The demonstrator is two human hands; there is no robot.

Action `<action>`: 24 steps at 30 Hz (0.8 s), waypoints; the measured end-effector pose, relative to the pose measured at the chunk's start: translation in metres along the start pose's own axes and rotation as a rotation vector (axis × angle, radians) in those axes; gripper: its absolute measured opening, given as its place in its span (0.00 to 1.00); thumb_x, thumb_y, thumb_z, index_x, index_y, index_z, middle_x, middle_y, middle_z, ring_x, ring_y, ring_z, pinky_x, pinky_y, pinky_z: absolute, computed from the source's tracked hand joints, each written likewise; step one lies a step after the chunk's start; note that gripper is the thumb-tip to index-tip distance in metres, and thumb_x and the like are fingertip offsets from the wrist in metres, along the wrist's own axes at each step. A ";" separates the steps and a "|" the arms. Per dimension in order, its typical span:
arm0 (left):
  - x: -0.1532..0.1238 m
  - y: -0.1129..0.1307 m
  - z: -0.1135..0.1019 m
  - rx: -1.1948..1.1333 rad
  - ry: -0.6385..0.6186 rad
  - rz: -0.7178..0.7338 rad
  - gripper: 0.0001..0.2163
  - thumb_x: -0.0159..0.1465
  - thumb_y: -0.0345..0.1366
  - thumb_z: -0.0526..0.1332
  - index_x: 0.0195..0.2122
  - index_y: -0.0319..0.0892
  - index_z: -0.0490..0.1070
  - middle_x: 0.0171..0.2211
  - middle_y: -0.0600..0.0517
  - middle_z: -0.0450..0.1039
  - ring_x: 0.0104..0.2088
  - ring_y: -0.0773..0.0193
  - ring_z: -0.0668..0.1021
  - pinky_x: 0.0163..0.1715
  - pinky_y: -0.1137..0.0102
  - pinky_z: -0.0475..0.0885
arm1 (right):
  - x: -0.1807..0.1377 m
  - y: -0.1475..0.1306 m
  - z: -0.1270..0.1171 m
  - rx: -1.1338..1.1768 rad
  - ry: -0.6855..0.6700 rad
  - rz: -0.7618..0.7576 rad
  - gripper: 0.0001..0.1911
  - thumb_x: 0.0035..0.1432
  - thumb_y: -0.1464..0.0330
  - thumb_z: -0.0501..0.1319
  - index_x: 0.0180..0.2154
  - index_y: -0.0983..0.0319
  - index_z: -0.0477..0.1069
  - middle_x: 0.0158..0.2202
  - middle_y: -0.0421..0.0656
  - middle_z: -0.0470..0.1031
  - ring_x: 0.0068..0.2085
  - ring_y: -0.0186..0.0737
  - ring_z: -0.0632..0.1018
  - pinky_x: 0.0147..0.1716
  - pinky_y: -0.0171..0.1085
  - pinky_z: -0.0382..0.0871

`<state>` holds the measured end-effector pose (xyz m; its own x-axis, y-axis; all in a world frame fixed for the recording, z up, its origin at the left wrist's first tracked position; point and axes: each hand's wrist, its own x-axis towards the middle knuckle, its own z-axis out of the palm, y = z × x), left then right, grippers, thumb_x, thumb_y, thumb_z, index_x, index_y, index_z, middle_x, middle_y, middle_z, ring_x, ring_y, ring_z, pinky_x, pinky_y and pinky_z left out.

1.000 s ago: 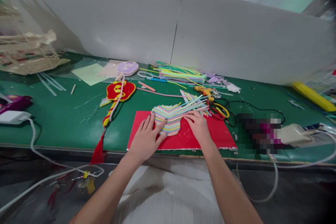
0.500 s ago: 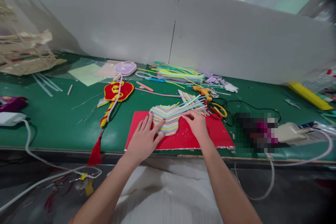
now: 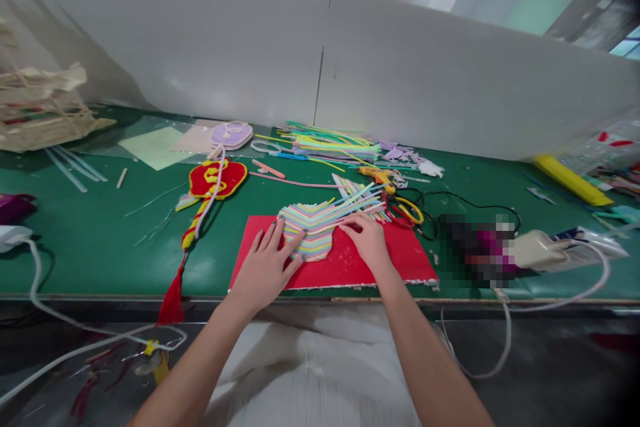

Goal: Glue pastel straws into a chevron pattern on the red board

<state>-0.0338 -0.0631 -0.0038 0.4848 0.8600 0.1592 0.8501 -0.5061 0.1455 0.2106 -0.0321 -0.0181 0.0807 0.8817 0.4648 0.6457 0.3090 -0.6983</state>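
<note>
A piece made of pastel strips laid side by side in V-shaped stripes (image 3: pixel 313 235) lies on a red board (image 3: pixel 400 255) near the table's front edge. Loose strip ends (image 3: pixel 363 197) fan out from it to the upper right. Spread over the piece's left edge and the board, my left hand (image 3: pixel 265 267) has its fingers apart and holds nothing. At the piece's right side, the thumb and forefinger of my right hand (image 3: pixel 369 240) are pinched on a thin pastel strip. The fingertips partly hide that strip.
Behind the board lie a bundle of coloured strips (image 3: pixel 335 145), an orange glue gun (image 3: pixel 377 177) and yellow-handled scissors (image 3: pixel 411 210). To the left is a red-and-yellow tasselled ornament (image 3: pixel 218 180). A white power strip (image 3: pixel 543 250) and cables lie at right. A grey partition (image 3: pixel 430 73) stands behind.
The whole view has shifted slightly, so the table's things sit a little further left. Both hands keep nearly the same places on the striped piece.
</note>
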 end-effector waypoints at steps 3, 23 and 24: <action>0.001 -0.003 0.001 -0.004 -0.005 0.010 0.23 0.70 0.45 0.48 0.65 0.52 0.54 0.69 0.44 0.42 0.67 0.51 0.52 0.62 0.51 0.54 | -0.001 0.002 0.001 0.021 0.010 0.033 0.08 0.56 0.64 0.61 0.28 0.60 0.74 0.33 0.44 0.76 0.36 0.42 0.77 0.40 0.41 0.71; 0.001 -0.014 0.010 -0.028 0.072 0.026 0.23 0.68 0.46 0.52 0.65 0.58 0.54 0.69 0.52 0.43 0.67 0.49 0.54 0.61 0.52 0.57 | 0.101 0.072 -0.069 -0.406 0.089 0.352 0.15 0.64 0.62 0.56 0.45 0.65 0.71 0.48 0.49 0.73 0.48 0.44 0.74 0.49 0.47 0.69; 0.001 -0.014 0.009 -0.030 0.071 0.022 0.23 0.68 0.46 0.52 0.64 0.58 0.54 0.69 0.52 0.43 0.67 0.49 0.54 0.61 0.52 0.58 | 0.112 0.079 -0.071 -0.441 0.051 0.396 0.16 0.63 0.61 0.58 0.49 0.63 0.69 0.50 0.47 0.71 0.48 0.42 0.74 0.47 0.48 0.70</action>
<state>-0.0434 -0.0542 -0.0149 0.4864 0.8425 0.2318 0.8324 -0.5274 0.1701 0.3250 0.0653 0.0174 0.4094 0.8781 0.2479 0.8125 -0.2273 -0.5368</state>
